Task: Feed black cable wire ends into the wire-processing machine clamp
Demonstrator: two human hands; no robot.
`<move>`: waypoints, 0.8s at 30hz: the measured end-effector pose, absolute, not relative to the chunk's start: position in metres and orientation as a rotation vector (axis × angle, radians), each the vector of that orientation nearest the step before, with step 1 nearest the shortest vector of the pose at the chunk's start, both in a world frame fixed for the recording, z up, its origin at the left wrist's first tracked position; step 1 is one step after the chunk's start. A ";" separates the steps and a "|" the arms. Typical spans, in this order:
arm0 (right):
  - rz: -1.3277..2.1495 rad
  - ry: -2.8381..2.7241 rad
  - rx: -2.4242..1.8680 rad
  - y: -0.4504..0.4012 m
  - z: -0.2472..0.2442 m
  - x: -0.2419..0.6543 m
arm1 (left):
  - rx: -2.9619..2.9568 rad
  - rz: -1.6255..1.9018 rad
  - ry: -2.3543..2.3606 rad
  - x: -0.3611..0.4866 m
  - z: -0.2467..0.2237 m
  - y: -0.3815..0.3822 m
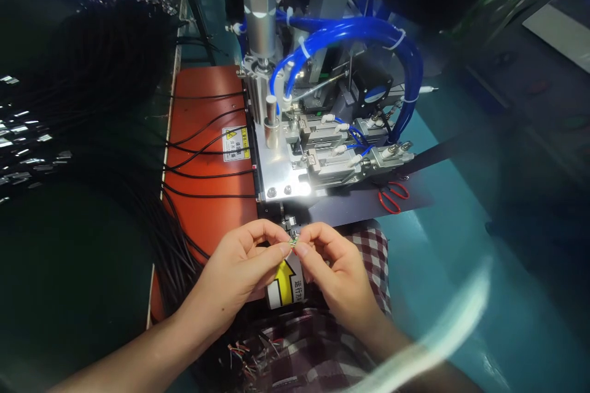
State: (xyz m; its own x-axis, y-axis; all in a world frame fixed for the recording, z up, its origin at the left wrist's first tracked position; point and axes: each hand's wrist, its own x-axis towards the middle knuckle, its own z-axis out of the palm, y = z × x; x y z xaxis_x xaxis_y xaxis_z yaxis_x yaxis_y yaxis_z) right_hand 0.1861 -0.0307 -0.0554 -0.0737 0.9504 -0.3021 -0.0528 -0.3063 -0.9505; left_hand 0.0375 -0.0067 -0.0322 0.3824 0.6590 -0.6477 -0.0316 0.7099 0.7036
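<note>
Left hand (239,264): fingers curled, thumb and forefinger pinched onto a small metallic part (293,242), at 6 o'clock of the frame centre. Right hand (334,273): likewise closed in a fingertip pinch on the same part from the opposite side, so the two hands meet tip to tip. What the part is cannot be told at this size.

Machine fixture (318,153): bright metal block with clamps, at 12 o'clock from the hands, close above them.
Blue air hoses (369,31): looped over the fixture, at 1 o'clock.
Orange mat (203,135): at 11 o'clock, crossed by black cables (203,172).
Warning label (236,143): yellow and white, on the mat's right edge.
Red scissors (393,195): on the teal counter (437,270), at 2 o'clock from the hands.
Arrow sticker (284,285): yellow on white, directly beneath the hands.
Checked cloth (369,245): under the right hand.
</note>
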 end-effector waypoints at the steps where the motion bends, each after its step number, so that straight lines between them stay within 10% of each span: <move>1: 1.472 -1.100 -1.359 -0.031 -0.056 0.187 | 0.669 0.482 1.106 0.038 -0.032 -0.006; 24: 1.386 -1.213 -1.348 -0.028 -0.058 0.192 | 0.825 0.572 1.125 0.041 -0.033 -0.010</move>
State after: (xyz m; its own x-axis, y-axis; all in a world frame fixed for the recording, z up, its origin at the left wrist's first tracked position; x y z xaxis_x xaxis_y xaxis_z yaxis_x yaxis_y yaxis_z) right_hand 0.1917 -0.0275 -0.0582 -0.0767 0.9787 -0.1903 0.0586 -0.1861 -0.9808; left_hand 0.0411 -0.0104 -0.0332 0.3439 0.7610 -0.5501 0.0040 0.5846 0.8113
